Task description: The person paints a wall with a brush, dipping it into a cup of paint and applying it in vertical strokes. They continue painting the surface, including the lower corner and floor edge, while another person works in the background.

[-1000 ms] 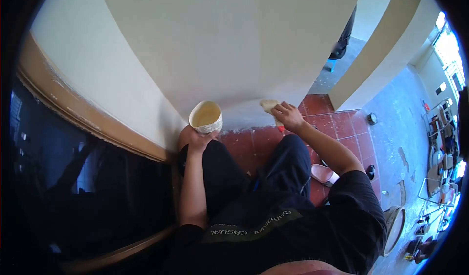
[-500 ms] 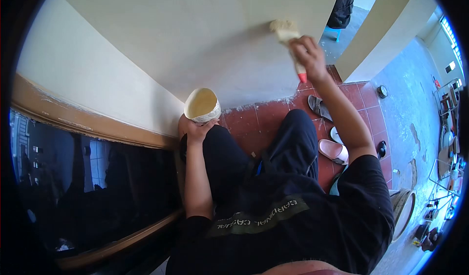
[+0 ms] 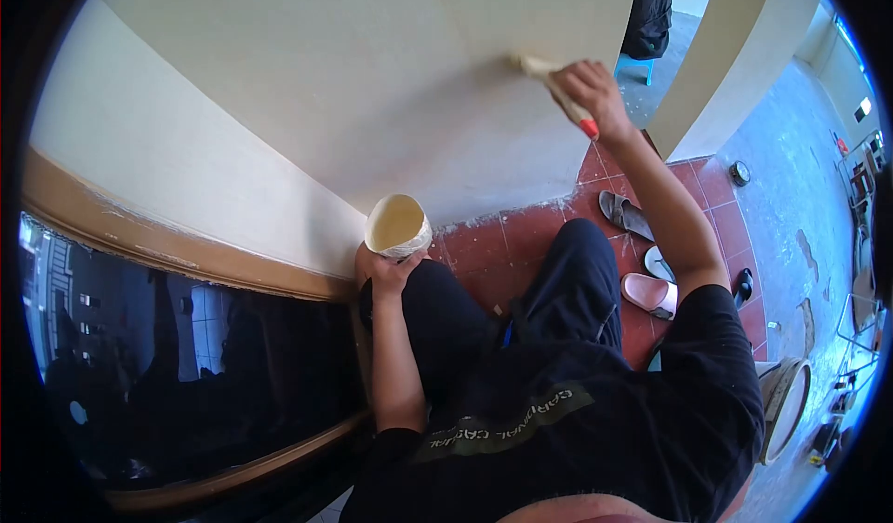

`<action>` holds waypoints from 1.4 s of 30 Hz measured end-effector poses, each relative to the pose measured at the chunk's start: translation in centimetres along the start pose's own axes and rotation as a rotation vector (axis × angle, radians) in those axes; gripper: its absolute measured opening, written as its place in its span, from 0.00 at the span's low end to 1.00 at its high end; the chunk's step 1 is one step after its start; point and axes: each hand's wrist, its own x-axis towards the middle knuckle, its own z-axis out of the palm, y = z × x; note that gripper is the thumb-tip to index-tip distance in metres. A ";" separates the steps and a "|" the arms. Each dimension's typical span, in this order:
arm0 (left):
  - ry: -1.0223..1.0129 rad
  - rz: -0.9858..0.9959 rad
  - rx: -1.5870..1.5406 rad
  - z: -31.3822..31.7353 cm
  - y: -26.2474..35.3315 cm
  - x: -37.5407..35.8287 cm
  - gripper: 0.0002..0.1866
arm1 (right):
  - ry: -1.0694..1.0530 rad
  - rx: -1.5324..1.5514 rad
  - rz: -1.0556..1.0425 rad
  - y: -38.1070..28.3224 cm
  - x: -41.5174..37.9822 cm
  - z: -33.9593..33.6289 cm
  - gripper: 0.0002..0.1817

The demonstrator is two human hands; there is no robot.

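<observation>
My right hand grips a paintbrush with a pale body and a red handle end. Its bristles are against the cream wall, near the wall's right edge. Low on the left, my left hand holds up a round paint container from beneath, fingers wrapped around its base. Pale yellowish paint shows inside, and the outside is streaked with dried paint. The container is close to the wall's lower corner, above my left knee.
Sandals and a pink slipper lie on red floor tiles to the right. A brown-framed dark glass panel stands at left. A pillar rises at upper right, and a bucket sits behind my right arm.
The brush has tilted flatter against the wall, its handle end moving up and right. The view has shifted, so the container and my legs appear slightly lower and further right.
</observation>
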 end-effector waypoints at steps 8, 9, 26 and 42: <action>-0.039 -0.054 -0.005 -0.4 0.1 0.0 0.34 | 0.241 -0.148 -0.175 -1.8 0.9 3.9 0.16; -0.055 -0.053 -0.028 -0.5 0.2 0.0 0.33 | 0.193 -0.125 -0.194 -2.5 -0.6 5.6 0.16; -0.101 -0.039 -0.109 -2.6 -3.4 0.1 0.54 | 0.351 -0.177 -0.371 -2.8 17.7 -10.3 0.14; -0.112 0.175 -0.071 -0.8 -2.3 0.7 0.54 | -0.302 0.019 0.057 -1.3 17.9 -9.2 0.18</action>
